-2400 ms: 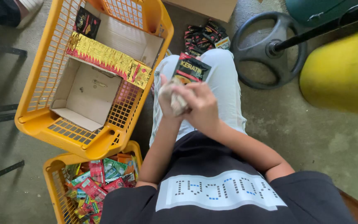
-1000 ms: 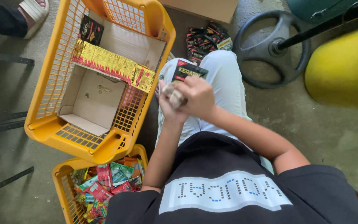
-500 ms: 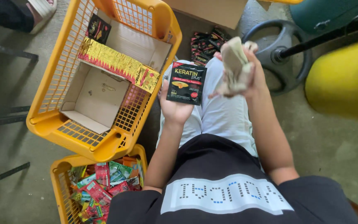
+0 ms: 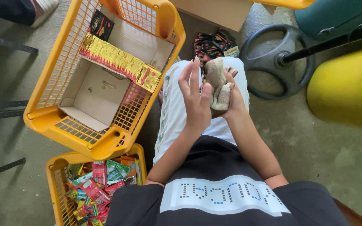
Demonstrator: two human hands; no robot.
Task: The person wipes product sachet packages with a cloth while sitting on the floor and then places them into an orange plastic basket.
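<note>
The two hands are meeting over the person's lap, the left hand (image 4: 195, 98) lying flat against a cloth (image 4: 218, 83) that the right hand (image 4: 229, 98) is gripping from the other side; a pile of sachets (image 4: 212, 44) is lying on the floor just beyond the knees; to the left of the legs a large basket (image 4: 101, 144) is sitting, with an open carton (image 4: 95, 94) resting in it and a long box (image 4: 120, 62) lying across the carton; a small packet (image 4: 101, 24) is leaning in the far part of that basket; nearer the person, a second basket (image 4: 59, 188) is holding loose sachets (image 4: 95, 188); to the right a wheel-shaped base (image 4: 273, 60) is standing on the floor, with what is probably a drum (image 4: 348, 88) beside it.
</note>
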